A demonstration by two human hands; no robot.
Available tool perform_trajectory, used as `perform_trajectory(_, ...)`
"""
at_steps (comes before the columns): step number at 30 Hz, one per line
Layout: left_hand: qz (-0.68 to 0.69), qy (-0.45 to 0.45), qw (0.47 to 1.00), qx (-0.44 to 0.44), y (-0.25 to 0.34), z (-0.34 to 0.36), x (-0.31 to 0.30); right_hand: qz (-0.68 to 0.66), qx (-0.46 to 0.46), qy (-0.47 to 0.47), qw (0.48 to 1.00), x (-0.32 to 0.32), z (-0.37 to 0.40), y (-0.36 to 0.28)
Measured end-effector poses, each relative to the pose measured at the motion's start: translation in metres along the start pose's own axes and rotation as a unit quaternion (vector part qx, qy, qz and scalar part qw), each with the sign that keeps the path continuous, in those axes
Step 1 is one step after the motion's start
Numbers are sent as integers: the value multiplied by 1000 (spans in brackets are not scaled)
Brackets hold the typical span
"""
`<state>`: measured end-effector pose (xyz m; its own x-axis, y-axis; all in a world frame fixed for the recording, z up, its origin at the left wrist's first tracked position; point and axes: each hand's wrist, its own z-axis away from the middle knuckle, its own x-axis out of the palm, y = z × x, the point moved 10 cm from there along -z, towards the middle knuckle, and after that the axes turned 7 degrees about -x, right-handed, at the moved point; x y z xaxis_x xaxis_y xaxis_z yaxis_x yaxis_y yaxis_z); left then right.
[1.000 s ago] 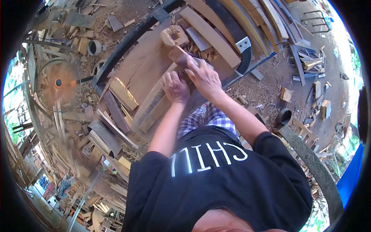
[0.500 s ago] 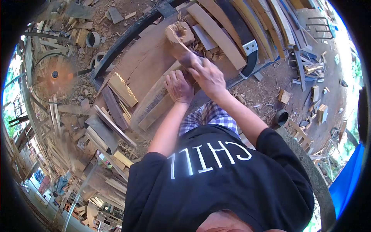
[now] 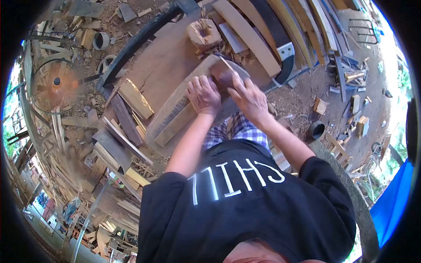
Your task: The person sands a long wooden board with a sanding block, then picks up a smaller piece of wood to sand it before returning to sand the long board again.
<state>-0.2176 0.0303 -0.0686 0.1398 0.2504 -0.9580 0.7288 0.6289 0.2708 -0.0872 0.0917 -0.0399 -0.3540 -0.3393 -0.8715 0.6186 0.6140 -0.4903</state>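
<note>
A small flat dark brown piece (image 3: 222,74), with a pale strip along its upper edge, is tilted over a long round-ended wooden board (image 3: 173,103). My right hand (image 3: 250,98) grips its right side, thumb and fingers closed. At its lower left my left hand (image 3: 204,94) has curled fingers against it, close over the board. The piece looks blurred, and I cannot tell what it is exactly. A narrower wooden strip (image 3: 175,125) lies lengthwise on the board, below my left wrist.
A wooden block with a hollow (image 3: 204,34) stands beyond the board on a wide brown panel (image 3: 162,61). A handsaw (image 3: 286,55) lies among long planks (image 3: 250,37) at upper right. Offcuts (image 3: 136,98) lie at left. A fan (image 3: 56,82) stands further left.
My right hand has moved right and slightly down, nearer my body, with the brown piece. My left hand stays close to its earlier place. The board's rounded far end now shows.
</note>
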Motion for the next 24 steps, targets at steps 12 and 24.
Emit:
perform_trajectory(12, -1, -10, 1000, 4, 0, 2, 0, 3, 3, -15, 1000, 0, -7, -6)
perform_trajectory(24, -8, -18, 1000, -4, 0, 2, 3, 5, -8, 3, 1000, 2, -14, -6)
